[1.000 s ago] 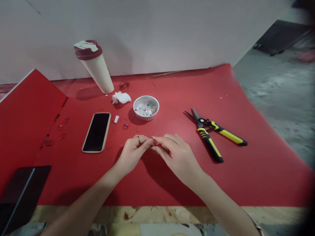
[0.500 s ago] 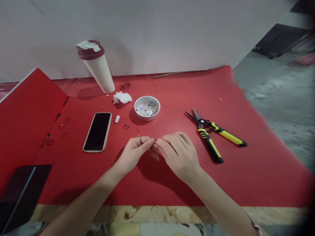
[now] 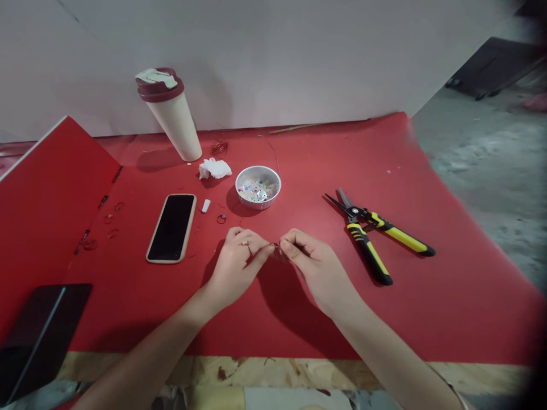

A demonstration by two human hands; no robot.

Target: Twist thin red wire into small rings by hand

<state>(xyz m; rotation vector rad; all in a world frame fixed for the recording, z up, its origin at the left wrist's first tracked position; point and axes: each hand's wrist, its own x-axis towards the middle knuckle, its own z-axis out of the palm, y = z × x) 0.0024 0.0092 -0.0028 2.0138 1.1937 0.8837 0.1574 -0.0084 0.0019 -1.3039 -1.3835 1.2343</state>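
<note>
My left hand [image 3: 237, 263] and my right hand [image 3: 314, 265] meet fingertip to fingertip over the red mat [image 3: 299, 319], both pinched on a tiny reddish wire piece [image 3: 276, 248] between them. The piece is too small to make out in detail. A small white bowl of coloured beads [image 3: 258, 187] stands just beyond the hands. A small wire ring [image 3: 221, 218] lies on the mat left of the bowl.
Yellow-and-black cutters [image 3: 374, 234] lie to the right. A phone [image 3: 171, 227] lies face up at left, with a white tumbler [image 3: 171, 114], crumpled tissue [image 3: 214, 168] and several wire rings [image 3: 111, 219] nearby. A dark tablet [image 3: 38, 336] sits at lower left.
My right hand's fingers have curled from stretched out into a tight pinch. Both hands stay joined at the same spot, and the view has shifted slightly.
</note>
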